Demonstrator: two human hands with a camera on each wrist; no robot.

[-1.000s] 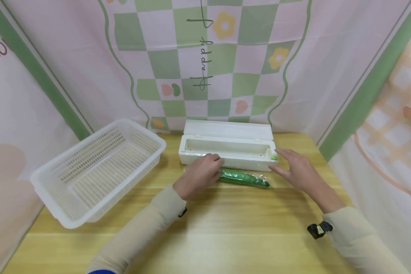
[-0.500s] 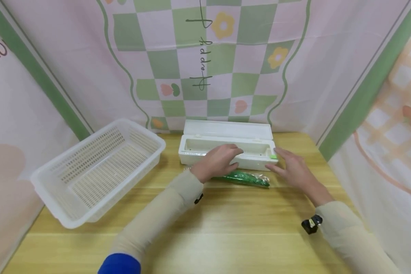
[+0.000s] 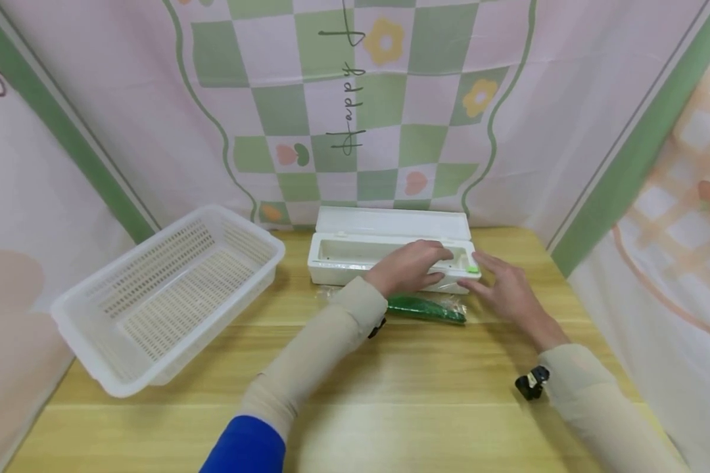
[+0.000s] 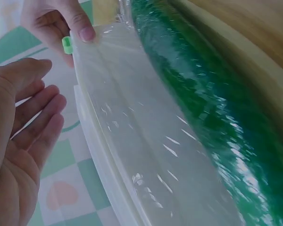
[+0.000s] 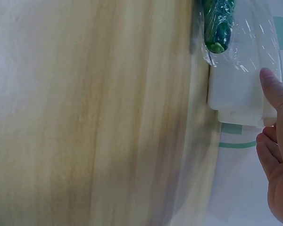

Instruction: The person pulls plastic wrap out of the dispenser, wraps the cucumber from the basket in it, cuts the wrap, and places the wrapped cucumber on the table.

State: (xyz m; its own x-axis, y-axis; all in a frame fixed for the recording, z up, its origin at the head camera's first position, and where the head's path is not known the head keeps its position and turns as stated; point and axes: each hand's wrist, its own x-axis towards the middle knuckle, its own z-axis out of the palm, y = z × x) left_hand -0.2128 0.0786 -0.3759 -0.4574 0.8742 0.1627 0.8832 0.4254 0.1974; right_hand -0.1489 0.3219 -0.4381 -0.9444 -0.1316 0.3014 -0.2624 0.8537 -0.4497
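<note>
A long white cling film dispenser (image 3: 315,270) stands at the back of the table with its lid raised. Clear film (image 4: 167,146) drapes down its front onto a dark green cucumber (image 3: 428,309), which lies before it. My right hand (image 3: 513,297) grips the dispenser's right end, thumb (image 5: 272,87) on the front and fingers round the side, beside a small bright green slider (image 3: 473,269). Over the trough, my left hand (image 3: 413,268) reaches rightward with relaxed fingers, holding nothing. In the left wrist view a gap separates its fingertips (image 4: 58,100) from the slider.
A white slotted plastic basket (image 3: 171,368) stands to the left on the wooden table (image 3: 402,407). Patterned cloth (image 3: 384,148) hangs right behind the dispenser and at both sides.
My left hand has left the film near the dispenser's left half and moved right above the trough, its fingers loosening. My right hand stays at the right end. The cucumber has not moved.
</note>
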